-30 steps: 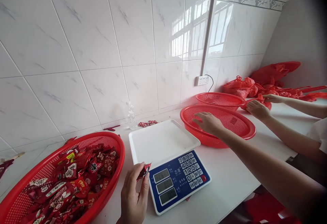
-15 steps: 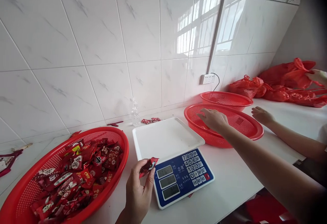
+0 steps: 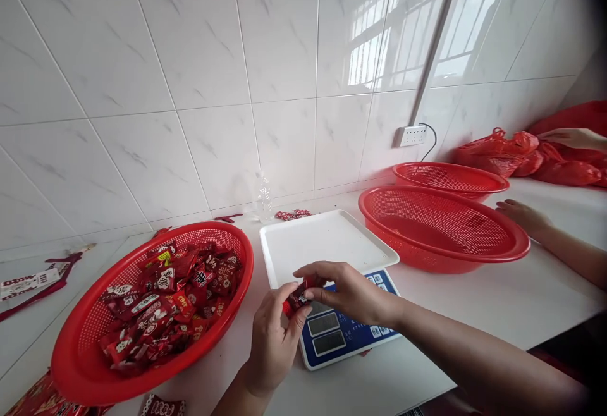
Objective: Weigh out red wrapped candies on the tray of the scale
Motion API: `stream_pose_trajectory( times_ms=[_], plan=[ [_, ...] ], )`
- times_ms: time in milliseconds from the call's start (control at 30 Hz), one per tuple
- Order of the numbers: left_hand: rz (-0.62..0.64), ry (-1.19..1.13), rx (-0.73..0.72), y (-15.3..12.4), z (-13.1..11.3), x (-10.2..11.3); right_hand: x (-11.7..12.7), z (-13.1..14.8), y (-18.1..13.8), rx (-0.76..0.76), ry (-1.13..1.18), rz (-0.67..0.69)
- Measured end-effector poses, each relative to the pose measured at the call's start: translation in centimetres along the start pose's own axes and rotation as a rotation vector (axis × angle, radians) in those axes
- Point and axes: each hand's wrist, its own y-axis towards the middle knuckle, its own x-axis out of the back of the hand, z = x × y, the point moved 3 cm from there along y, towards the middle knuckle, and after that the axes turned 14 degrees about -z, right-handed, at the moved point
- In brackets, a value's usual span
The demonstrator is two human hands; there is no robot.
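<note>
My left hand (image 3: pixel 275 343) pinches a small red-wrapped candy (image 3: pixel 298 297) between thumb and fingers, just in front of the scale. From the right, my right hand (image 3: pixel 355 293) reaches over the scale and grips the same candy with thumb and fingertips. Beneath my hands is the digital scale (image 3: pixel 327 343), its blue keypad partly hidden by my right hand. Its white weighing tray (image 3: pixel 322 239) holds only small specks. At my left stands a red plastic basket (image 3: pixel 78 365) filled with red candy packets (image 3: pixel 165 308).
Two red baskets (image 3: pixel 516 248) stand at the right, one behind the other. Another person's hand (image 3: pixel 526 219) rests beside them; a further hand (image 3: pixel 569 138) touches the red bags (image 3: pixel 497 153). A clear bottle (image 3: pixel 264 198) is by the wall, and a loose packet (image 3: pixel 162 406) lies at the front.
My right hand has moved left from over the red basket to the candy in my left hand and now grips it too. The view has shifted slightly left.
</note>
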Motion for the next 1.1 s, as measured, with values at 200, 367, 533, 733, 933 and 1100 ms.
stream_pose_trajectory(
  times_ms=[200, 367, 533, 733, 933, 1100],
  plan=[
    [-0.052, -0.044, 0.233, 0.1, 0.7, 0.4, 0.6, -3.8, 2.8, -0.109, -0.21, -0.269],
    [-0.01, -0.072, 0.232, 0.0, 0.9, 0.2, 1.7, -6.1, 3.9, -0.108, -0.46, -0.359],
    [0.023, -0.067, 0.177, -0.4, 0.5, 0.1, 1.5, -5.4, 2.4, -0.016, -0.605, -0.355],
    [0.037, -0.067, 0.094, -0.1, -0.5, 0.2, -0.2, -5.4, 0.3, 0.121, -0.654, -0.39],
    [0.242, 0.214, 0.096, 3.9, -1.2, 3.5, -0.2, -4.8, -1.8, 0.448, -0.458, -0.673],
    [0.684, 0.529, 0.507, 6.6, 3.8, 8.1, -0.1, -4.4, -3.2, 0.431, -0.27, -0.65]
  ],
)
